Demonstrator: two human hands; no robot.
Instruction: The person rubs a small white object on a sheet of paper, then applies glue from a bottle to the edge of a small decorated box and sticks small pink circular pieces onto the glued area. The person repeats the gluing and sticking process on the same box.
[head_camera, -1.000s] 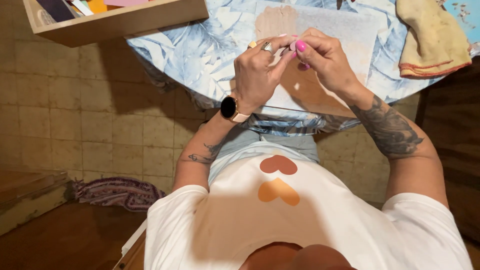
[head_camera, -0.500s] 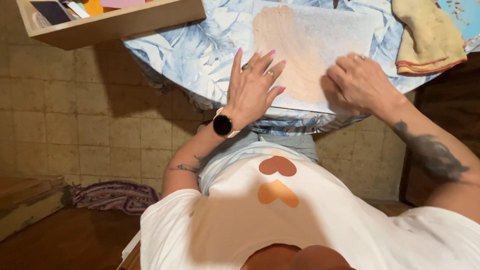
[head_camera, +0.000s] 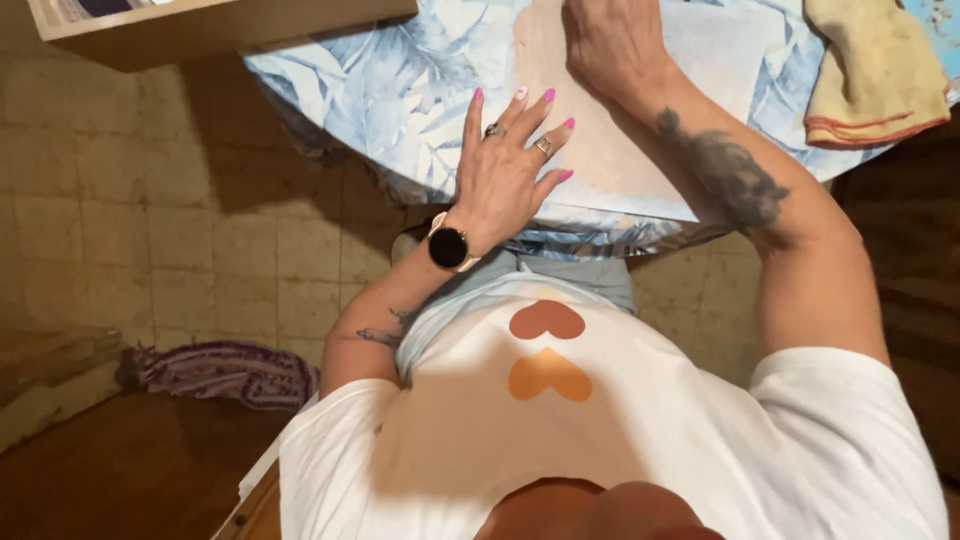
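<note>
- Nearest to me is my own white shirt (head_camera: 600, 440) with two heart shapes on the chest, one brown and one orange; I sit close against the desk (head_camera: 400, 90), so both arms reach the sheet without stretching.
- My left hand (head_camera: 510, 165) lies flat, fingers spread and released, holding nothing. The palm rests at the near edge of the desk and the fingertips touch the left margin of the pale sheet of paper (head_camera: 640, 150), which seems meant to pin it so it does not slide on the smooth leaf-patterned blue cloth.
- A dark round watch (head_camera: 448, 246) sits on that wrist, just past the desk's edge.
- The sheet of paper lies flat on the desk in front of me, its near corner close to the rim, between my two hands.
- My right hand (head_camera: 610, 40) presses down on the sheet farther in, knuckles up; it is partly cut off by the top of the view, so I cannot tell whether it is closed on anything.
- To the right, apart from the sheet, a folded yellow cloth (head_camera: 875, 65) with a red-striped hem lies out of the way.
- Far left, a wooden tray (head_camera: 220, 25) overhangs the desk; low down, a purple rug (head_camera: 225, 372) lies on the floor.
</note>
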